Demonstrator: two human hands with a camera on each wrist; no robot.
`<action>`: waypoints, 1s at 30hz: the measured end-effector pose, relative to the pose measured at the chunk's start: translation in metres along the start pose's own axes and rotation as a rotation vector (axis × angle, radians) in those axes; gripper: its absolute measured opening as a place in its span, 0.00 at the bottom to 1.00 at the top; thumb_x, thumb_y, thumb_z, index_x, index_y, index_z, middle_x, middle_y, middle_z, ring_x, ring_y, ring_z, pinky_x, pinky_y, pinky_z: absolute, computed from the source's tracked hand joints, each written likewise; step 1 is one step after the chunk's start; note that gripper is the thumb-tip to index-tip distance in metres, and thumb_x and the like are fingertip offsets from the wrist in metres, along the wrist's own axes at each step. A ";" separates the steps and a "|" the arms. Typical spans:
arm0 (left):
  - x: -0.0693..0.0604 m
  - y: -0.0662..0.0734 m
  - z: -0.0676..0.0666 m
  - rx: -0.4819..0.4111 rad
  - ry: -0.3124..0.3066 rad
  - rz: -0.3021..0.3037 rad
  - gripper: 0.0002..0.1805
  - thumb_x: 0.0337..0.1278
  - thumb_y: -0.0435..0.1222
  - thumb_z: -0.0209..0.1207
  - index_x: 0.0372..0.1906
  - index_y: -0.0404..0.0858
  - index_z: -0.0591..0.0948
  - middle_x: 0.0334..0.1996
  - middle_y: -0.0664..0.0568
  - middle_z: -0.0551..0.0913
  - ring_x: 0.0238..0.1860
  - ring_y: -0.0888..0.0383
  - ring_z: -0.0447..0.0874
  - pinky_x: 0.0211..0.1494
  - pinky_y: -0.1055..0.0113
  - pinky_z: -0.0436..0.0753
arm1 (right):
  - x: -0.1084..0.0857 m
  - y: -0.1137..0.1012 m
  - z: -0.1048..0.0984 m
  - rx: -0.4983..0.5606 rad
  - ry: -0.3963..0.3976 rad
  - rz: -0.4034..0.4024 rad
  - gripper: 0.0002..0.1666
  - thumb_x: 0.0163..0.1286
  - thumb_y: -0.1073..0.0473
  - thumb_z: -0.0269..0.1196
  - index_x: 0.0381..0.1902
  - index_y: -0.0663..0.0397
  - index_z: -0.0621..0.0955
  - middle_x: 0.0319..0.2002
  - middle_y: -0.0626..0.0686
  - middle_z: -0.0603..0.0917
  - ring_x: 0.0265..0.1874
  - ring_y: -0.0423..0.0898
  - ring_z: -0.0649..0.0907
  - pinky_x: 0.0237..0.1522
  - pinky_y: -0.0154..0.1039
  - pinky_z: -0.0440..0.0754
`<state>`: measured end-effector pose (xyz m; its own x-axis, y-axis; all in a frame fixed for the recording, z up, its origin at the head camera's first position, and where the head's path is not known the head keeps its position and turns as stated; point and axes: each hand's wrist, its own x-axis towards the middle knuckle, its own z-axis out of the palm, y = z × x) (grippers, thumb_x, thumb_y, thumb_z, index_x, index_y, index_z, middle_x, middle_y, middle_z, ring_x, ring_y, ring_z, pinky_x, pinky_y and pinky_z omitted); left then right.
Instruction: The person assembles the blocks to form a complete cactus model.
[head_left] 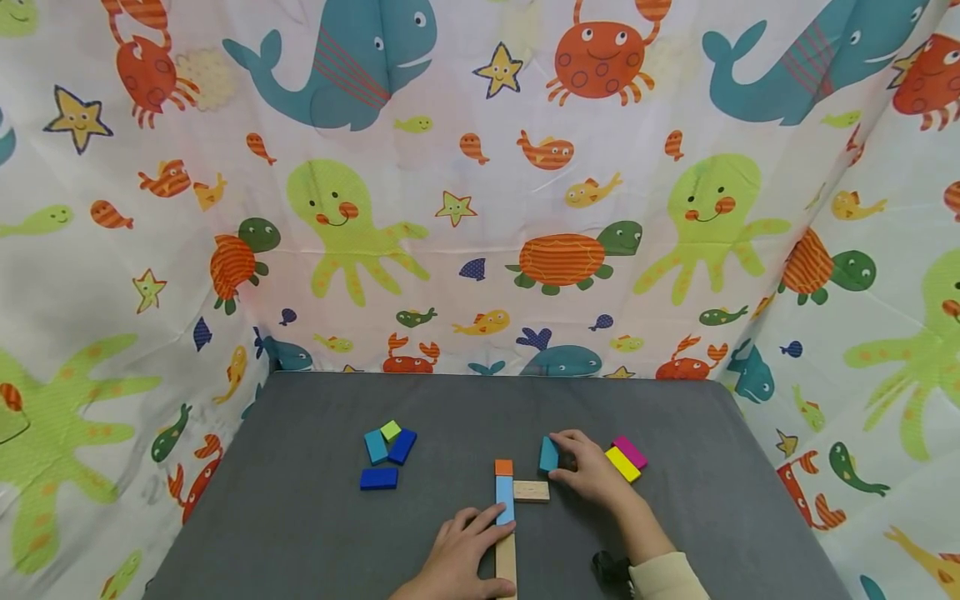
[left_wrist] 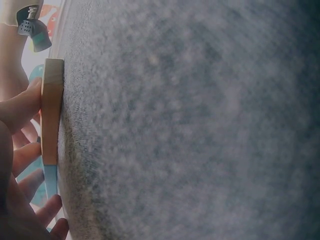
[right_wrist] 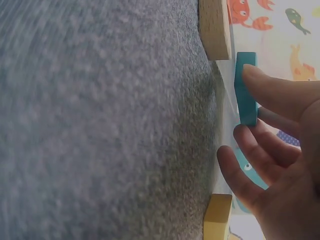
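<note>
Nearest us: left hand (head_left: 467, 554), fingers spread, touching light-blue rectangular block (head_left: 505, 489) and plain-wood strip (head_left: 506, 557). Right hand (head_left: 592, 472) pinches teal rectangular block (head_left: 548, 455), one o'clock of short plain-wood block (head_left: 532, 492). We judge: placing step; next needs careful alignment, release.

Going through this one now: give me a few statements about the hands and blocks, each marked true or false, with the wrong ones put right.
1. The right hand holds a teal block. True.
2. The left hand touches nothing. False: it touches the light blue block.
3. The orange block sits at the far end of the light blue block. True.
4. The yellow block lies left of the orange block. False: it lies to the right, beside the pink block.
5. The green block lies left of the orange block. True.
</note>
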<state>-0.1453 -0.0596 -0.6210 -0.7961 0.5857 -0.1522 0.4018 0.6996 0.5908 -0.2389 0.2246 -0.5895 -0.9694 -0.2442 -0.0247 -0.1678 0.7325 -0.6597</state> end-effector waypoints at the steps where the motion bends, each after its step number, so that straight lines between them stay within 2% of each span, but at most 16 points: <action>1: 0.000 0.000 0.000 0.000 0.000 0.000 0.41 0.54 0.71 0.57 0.74 0.68 0.66 0.79 0.67 0.57 0.67 0.49 0.64 0.60 0.40 0.70 | 0.000 0.000 0.000 0.000 -0.006 0.003 0.39 0.62 0.57 0.74 0.70 0.52 0.75 0.62 0.52 0.76 0.52 0.49 0.78 0.60 0.52 0.81; 12: -0.001 0.004 -0.003 -0.014 -0.014 -0.015 0.41 0.54 0.70 0.58 0.74 0.67 0.66 0.79 0.67 0.57 0.67 0.49 0.63 0.62 0.39 0.69 | -0.001 -0.002 0.003 -0.016 -0.009 -0.029 0.37 0.62 0.57 0.75 0.68 0.55 0.77 0.61 0.52 0.78 0.51 0.49 0.79 0.58 0.53 0.81; 30: -0.002 0.002 -0.001 -0.019 -0.002 0.005 0.40 0.55 0.69 0.58 0.74 0.67 0.67 0.79 0.67 0.57 0.67 0.48 0.63 0.61 0.39 0.69 | -0.002 0.001 0.008 -0.012 -0.049 -0.025 0.36 0.62 0.55 0.74 0.68 0.51 0.77 0.64 0.52 0.78 0.62 0.54 0.77 0.66 0.59 0.73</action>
<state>-0.1439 -0.0596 -0.6184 -0.7935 0.5897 -0.1506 0.3967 0.6888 0.6068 -0.2362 0.2205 -0.5957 -0.9550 -0.2931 -0.0454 -0.1942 0.7337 -0.6512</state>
